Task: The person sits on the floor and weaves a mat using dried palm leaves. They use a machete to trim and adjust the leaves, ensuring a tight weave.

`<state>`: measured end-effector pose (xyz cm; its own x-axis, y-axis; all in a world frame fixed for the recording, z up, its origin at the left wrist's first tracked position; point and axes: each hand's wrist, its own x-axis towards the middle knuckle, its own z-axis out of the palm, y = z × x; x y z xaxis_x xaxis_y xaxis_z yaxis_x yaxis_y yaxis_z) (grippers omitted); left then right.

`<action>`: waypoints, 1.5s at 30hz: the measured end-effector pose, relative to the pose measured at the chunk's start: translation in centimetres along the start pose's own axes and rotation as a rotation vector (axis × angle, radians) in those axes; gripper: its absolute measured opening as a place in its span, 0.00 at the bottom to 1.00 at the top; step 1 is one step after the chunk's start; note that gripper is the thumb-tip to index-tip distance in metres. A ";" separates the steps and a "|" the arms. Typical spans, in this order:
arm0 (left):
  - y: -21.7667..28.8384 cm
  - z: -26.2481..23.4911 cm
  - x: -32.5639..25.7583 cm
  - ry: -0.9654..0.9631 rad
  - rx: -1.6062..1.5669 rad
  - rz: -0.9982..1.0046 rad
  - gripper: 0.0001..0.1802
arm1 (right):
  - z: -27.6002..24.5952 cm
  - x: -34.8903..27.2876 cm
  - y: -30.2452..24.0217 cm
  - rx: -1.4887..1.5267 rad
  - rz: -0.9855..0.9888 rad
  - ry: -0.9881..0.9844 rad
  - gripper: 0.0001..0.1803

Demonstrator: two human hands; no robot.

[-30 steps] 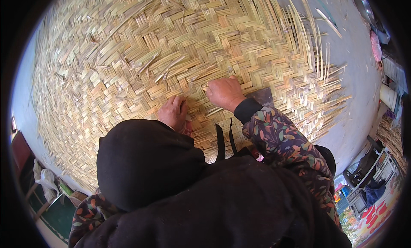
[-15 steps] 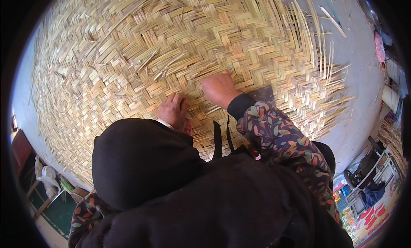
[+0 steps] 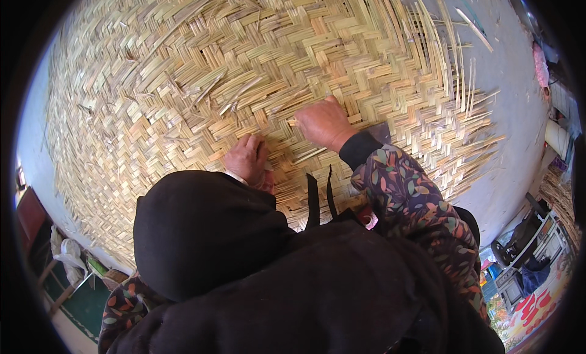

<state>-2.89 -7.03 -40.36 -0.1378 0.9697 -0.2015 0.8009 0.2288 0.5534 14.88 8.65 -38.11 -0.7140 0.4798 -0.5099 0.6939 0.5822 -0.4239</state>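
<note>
A large woven mat of flat, straw-coloured reed strips spreads in front of me in a slanting weave. My right hand is closed in a fist just above its near middle. A pale strip shows at the left side of that fist, apparently pinched by fingers hidden under the hand. Left of it, my left hand rests on the weave with its fingers bent and pressed together; what is under the fingertips, if anything, is hidden.
Loose strip ends fray along the mat's right edge over a grey floor. Two black straps hang over the near part. At far right is a grey-framed object with wheels; white plastic bags lie at lower left.
My right hand has moved slightly right and toward me, drawing away from my left hand. The left hand has stayed almost in place.
</note>
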 end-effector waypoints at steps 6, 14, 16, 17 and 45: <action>-0.1 0.2 0.1 0.044 0.007 0.037 0.06 | 1.6 1.0 -0.2 -0.037 -0.047 0.058 0.06; 0.0 0.1 -0.1 0.025 0.030 0.021 0.07 | 0.5 -0.5 -0.4 -0.107 -0.079 0.170 0.05; 0.0 0.2 -0.1 0.011 0.021 0.013 0.07 | -0.4 -1.4 0.1 -0.164 -0.080 0.231 0.04; 0.1 0.2 -0.1 0.011 0.011 0.011 0.07 | -0.8 -1.9 0.5 -0.193 -0.085 0.288 0.03; 3.4 1.6 8.3 -0.315 0.108 0.117 0.16 | 2.0 -1.2 2.3 0.212 0.121 0.285 0.12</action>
<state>-0.36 1.65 -41.40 0.1315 0.9112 -0.3904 0.8601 0.0909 0.5020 17.57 8.11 -39.98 -0.6022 0.7177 -0.3496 0.7576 0.3757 -0.5337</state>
